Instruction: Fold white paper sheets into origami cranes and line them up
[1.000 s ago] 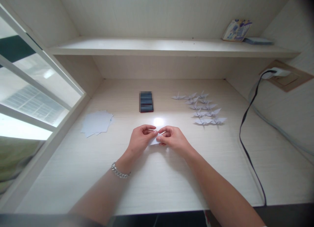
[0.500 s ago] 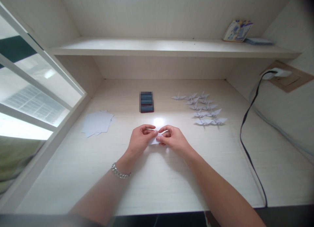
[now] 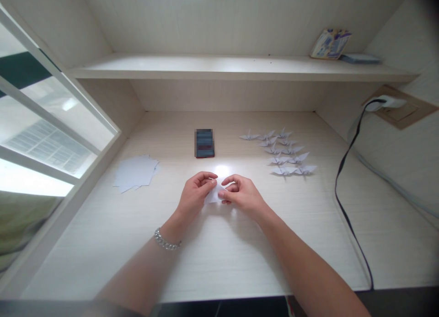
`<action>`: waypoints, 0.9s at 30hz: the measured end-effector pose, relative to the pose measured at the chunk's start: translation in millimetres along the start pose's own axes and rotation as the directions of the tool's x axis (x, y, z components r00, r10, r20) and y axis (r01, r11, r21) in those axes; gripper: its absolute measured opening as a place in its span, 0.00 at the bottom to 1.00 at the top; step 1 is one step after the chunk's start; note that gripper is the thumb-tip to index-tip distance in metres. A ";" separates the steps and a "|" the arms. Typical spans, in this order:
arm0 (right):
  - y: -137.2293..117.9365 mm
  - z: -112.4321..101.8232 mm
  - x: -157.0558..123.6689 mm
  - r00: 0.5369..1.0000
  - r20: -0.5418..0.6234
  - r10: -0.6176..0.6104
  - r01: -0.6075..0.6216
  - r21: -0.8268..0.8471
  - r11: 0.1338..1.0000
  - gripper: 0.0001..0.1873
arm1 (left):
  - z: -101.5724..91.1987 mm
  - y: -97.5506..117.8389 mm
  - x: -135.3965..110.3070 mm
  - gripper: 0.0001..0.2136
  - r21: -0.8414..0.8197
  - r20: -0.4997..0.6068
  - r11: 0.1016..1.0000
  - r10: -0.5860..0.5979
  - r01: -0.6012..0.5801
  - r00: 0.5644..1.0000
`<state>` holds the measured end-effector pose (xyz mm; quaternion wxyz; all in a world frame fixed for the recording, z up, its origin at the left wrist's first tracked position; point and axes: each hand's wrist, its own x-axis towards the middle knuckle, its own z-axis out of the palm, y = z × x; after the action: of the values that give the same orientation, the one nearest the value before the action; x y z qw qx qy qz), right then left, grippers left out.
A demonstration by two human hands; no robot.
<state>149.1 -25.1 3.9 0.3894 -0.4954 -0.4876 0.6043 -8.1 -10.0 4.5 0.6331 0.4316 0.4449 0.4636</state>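
Note:
Between my two hands is a small folded piece of white paper, close above the desk. My left hand, with a silver chain bracelet at its wrist, pinches the paper's left side between thumb and fingers. On the right side, my right hand grips the same paper with its thumb in front. The fingers cover much of the paper, so its exact folds cannot be made out. Several white paper cranes stand in rows farther back on the right. Loose white paper sheets lie in a pile to the left.
A dark phone-like object, its face pixelated, lies behind my hands on the pale desk. A black cord runs from a wall socket down the right side. The shelf above holds a printed packet.
My left thumb has drawn back slightly to the left along the paper, baring more of its surface. The right hand has barely moved.

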 end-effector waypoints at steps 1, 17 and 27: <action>0.1 -0.5 0.1 1.000 -0.001 0.000 0.000 0.000 1.000 0.15 | -0.7 0.0 0.2 0.09 0.016 0.004 1.000 0.002 -0.002 1.000; 1.0 -1.7 0.0 1.000 0.011 0.008 -0.008 -0.036 0.999 0.14 | -1.0 -5.2 -0.2 0.16 0.170 -0.021 0.982 0.080 -0.075 0.997; -3.2 -3.2 -1.7 0.998 0.058 0.029 -0.026 -0.047 0.999 0.17 | 0.1 -2.8 -1.1 0.18 0.202 -0.089 0.979 0.055 -0.036 0.994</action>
<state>152.6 -25.4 7.3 0.3549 -0.4930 -0.5059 0.6125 -7.6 -11.6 2.1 0.5540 0.4808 0.5087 0.4508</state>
